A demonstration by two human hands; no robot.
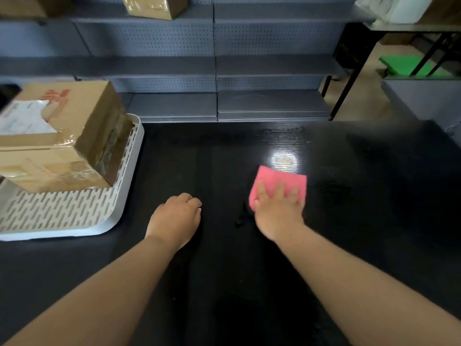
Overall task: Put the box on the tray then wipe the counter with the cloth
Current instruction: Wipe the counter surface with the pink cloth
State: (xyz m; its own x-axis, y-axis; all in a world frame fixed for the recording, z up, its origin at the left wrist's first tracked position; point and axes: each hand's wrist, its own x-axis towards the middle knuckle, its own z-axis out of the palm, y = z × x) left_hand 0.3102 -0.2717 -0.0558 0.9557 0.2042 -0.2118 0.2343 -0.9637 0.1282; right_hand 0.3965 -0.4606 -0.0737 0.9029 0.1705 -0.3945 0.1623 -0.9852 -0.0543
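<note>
A dark, shiny counter (249, 270) fills most of the view, and grey shelves (214, 66) stand behind it. A white tray (74, 221) with little slots sits on the counter at its left side. The brown box (59, 136) rests on the tray, toward the tray's back, with clear tape and a white label on it. The pink cloth (282, 182) lies flat on the counter, well to the right of the tray, just below a bright spot of light. The right hand (277, 208) presses down on the cloth with its fingers spread wide and flat. The left hand (177, 216) rests on the counter between the tray and the cloth, with its fingers curled in and holding nothing.
</note>
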